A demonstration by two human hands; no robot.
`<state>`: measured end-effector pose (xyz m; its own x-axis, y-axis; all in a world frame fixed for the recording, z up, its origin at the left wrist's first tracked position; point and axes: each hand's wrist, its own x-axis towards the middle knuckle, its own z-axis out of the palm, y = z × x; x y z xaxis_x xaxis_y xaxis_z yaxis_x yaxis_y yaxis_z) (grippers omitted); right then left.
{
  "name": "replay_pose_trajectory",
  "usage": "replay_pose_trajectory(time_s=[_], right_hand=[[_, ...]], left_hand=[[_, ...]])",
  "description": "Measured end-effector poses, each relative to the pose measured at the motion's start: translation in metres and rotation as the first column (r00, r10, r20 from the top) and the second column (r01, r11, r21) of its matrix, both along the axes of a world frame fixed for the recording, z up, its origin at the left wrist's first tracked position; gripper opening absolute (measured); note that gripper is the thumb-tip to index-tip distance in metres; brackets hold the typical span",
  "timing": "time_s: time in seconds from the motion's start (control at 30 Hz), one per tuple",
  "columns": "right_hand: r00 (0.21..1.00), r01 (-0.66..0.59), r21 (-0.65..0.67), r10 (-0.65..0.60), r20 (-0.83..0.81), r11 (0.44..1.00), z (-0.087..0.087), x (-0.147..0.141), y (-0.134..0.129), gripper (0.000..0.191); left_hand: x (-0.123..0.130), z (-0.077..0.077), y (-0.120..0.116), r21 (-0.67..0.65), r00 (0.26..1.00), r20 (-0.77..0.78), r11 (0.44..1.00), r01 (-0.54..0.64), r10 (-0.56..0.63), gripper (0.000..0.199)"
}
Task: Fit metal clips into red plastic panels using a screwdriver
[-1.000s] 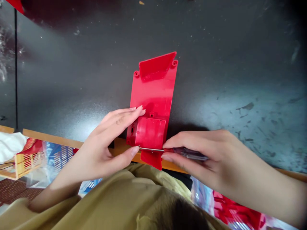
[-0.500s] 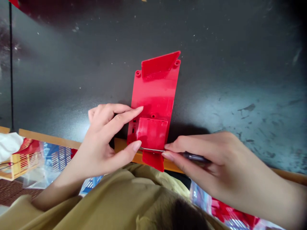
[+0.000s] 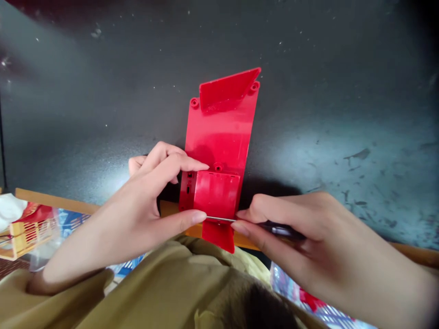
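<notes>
A glossy red plastic panel (image 3: 219,132) stands on the dark surface, with screw bosses at its far corners and a raised flap at the far end. A boxy red housing (image 3: 216,194) sits on its near part. My left hand (image 3: 147,201) grips the panel's left side, with the thumb along the housing's lower edge. My right hand (image 3: 284,230) holds a dark-handled screwdriver (image 3: 281,230). Its thin steel shaft (image 3: 221,219) runs along the housing's near edge. The tip is hidden or too thin to make out.
The dark, speckled work surface (image 3: 325,91) fills the far area, and a wooden edge (image 3: 55,200) runs along its near side. At the lower left are a yellow crate (image 3: 25,240) and a white cloth. Red items in plastic lie at the lower right.
My left hand has slid its fingers toward the housing's top edge. The screwdriver shaft has moved right along the housing's near edge, and the view has shifted slightly.
</notes>
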<state>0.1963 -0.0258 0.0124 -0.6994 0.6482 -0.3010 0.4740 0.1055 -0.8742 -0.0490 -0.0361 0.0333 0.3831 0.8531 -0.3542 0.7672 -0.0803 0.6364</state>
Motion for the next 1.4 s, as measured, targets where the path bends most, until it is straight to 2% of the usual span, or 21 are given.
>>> replay_pose_trajectory(time_s=[0.13,0.37,0.53,0.63,0.73,0.8,0.87,1.0,1.2,1.27,1.4], right_hand=[[1.000,-0.007,-0.043,0.008,0.018,0.999,0.003,-0.003,0.004,0.030],[0.999,-0.018,0.005,0.018,0.029,1.000,0.003,-0.006,0.007,0.031],[0.997,-0.065,0.041,0.067,-0.037,0.997,0.000,0.005,0.015,0.027],[0.998,-0.030,0.114,0.037,-0.056,0.993,0.004,0.018,0.027,0.021],[0.997,-0.015,0.202,0.031,-0.073,0.979,0.010,0.028,0.035,0.012],[0.993,-0.055,0.217,0.075,-0.087,0.975,0.013,0.031,0.035,0.010],[0.988,-0.083,0.230,0.111,-0.109,0.970,0.013,0.029,0.033,0.011],[0.987,-0.099,0.276,0.130,-0.097,0.956,0.009,0.022,0.028,0.014],[0.981,-0.192,0.419,0.183,0.063,0.888,0.003,0.022,0.018,0.019],[0.980,-0.196,0.451,0.159,0.119,0.871,0.000,0.023,0.011,0.022],[0.982,-0.149,0.453,0.077,0.172,0.879,-0.004,0.022,-0.004,0.027]], left_hand=[[0.003,0.000,0.001,0.015,1.000,-0.012,1.000,-0.001,0.001,0.037],[0.005,-0.003,0.000,0.025,0.999,-0.051,1.000,0.009,-0.008,0.035],[0.003,-0.002,0.001,0.063,0.999,-0.038,0.997,0.038,-0.036,0.035],[0.001,0.002,0.004,0.085,0.993,-0.105,0.995,0.054,-0.045,0.035],[-0.002,0.009,0.011,0.178,0.987,-0.157,0.983,0.051,-0.023,0.039],[-0.003,0.014,0.018,0.212,0.986,-0.152,0.972,0.097,-0.066,0.039],[-0.001,0.017,0.024,0.201,0.977,-0.140,0.961,0.190,-0.164,0.044],[0.008,0.023,0.031,0.187,0.928,-0.214,0.920,0.344,-0.304,0.048],[0.023,0.035,0.035,0.132,0.835,-0.398,0.876,0.463,-0.381,0.039],[0.027,0.038,0.037,0.119,0.796,-0.464,0.862,0.492,-0.390,0.039],[0.039,0.042,0.042,0.096,0.689,-0.586,0.808,0.581,-0.426,0.048]])
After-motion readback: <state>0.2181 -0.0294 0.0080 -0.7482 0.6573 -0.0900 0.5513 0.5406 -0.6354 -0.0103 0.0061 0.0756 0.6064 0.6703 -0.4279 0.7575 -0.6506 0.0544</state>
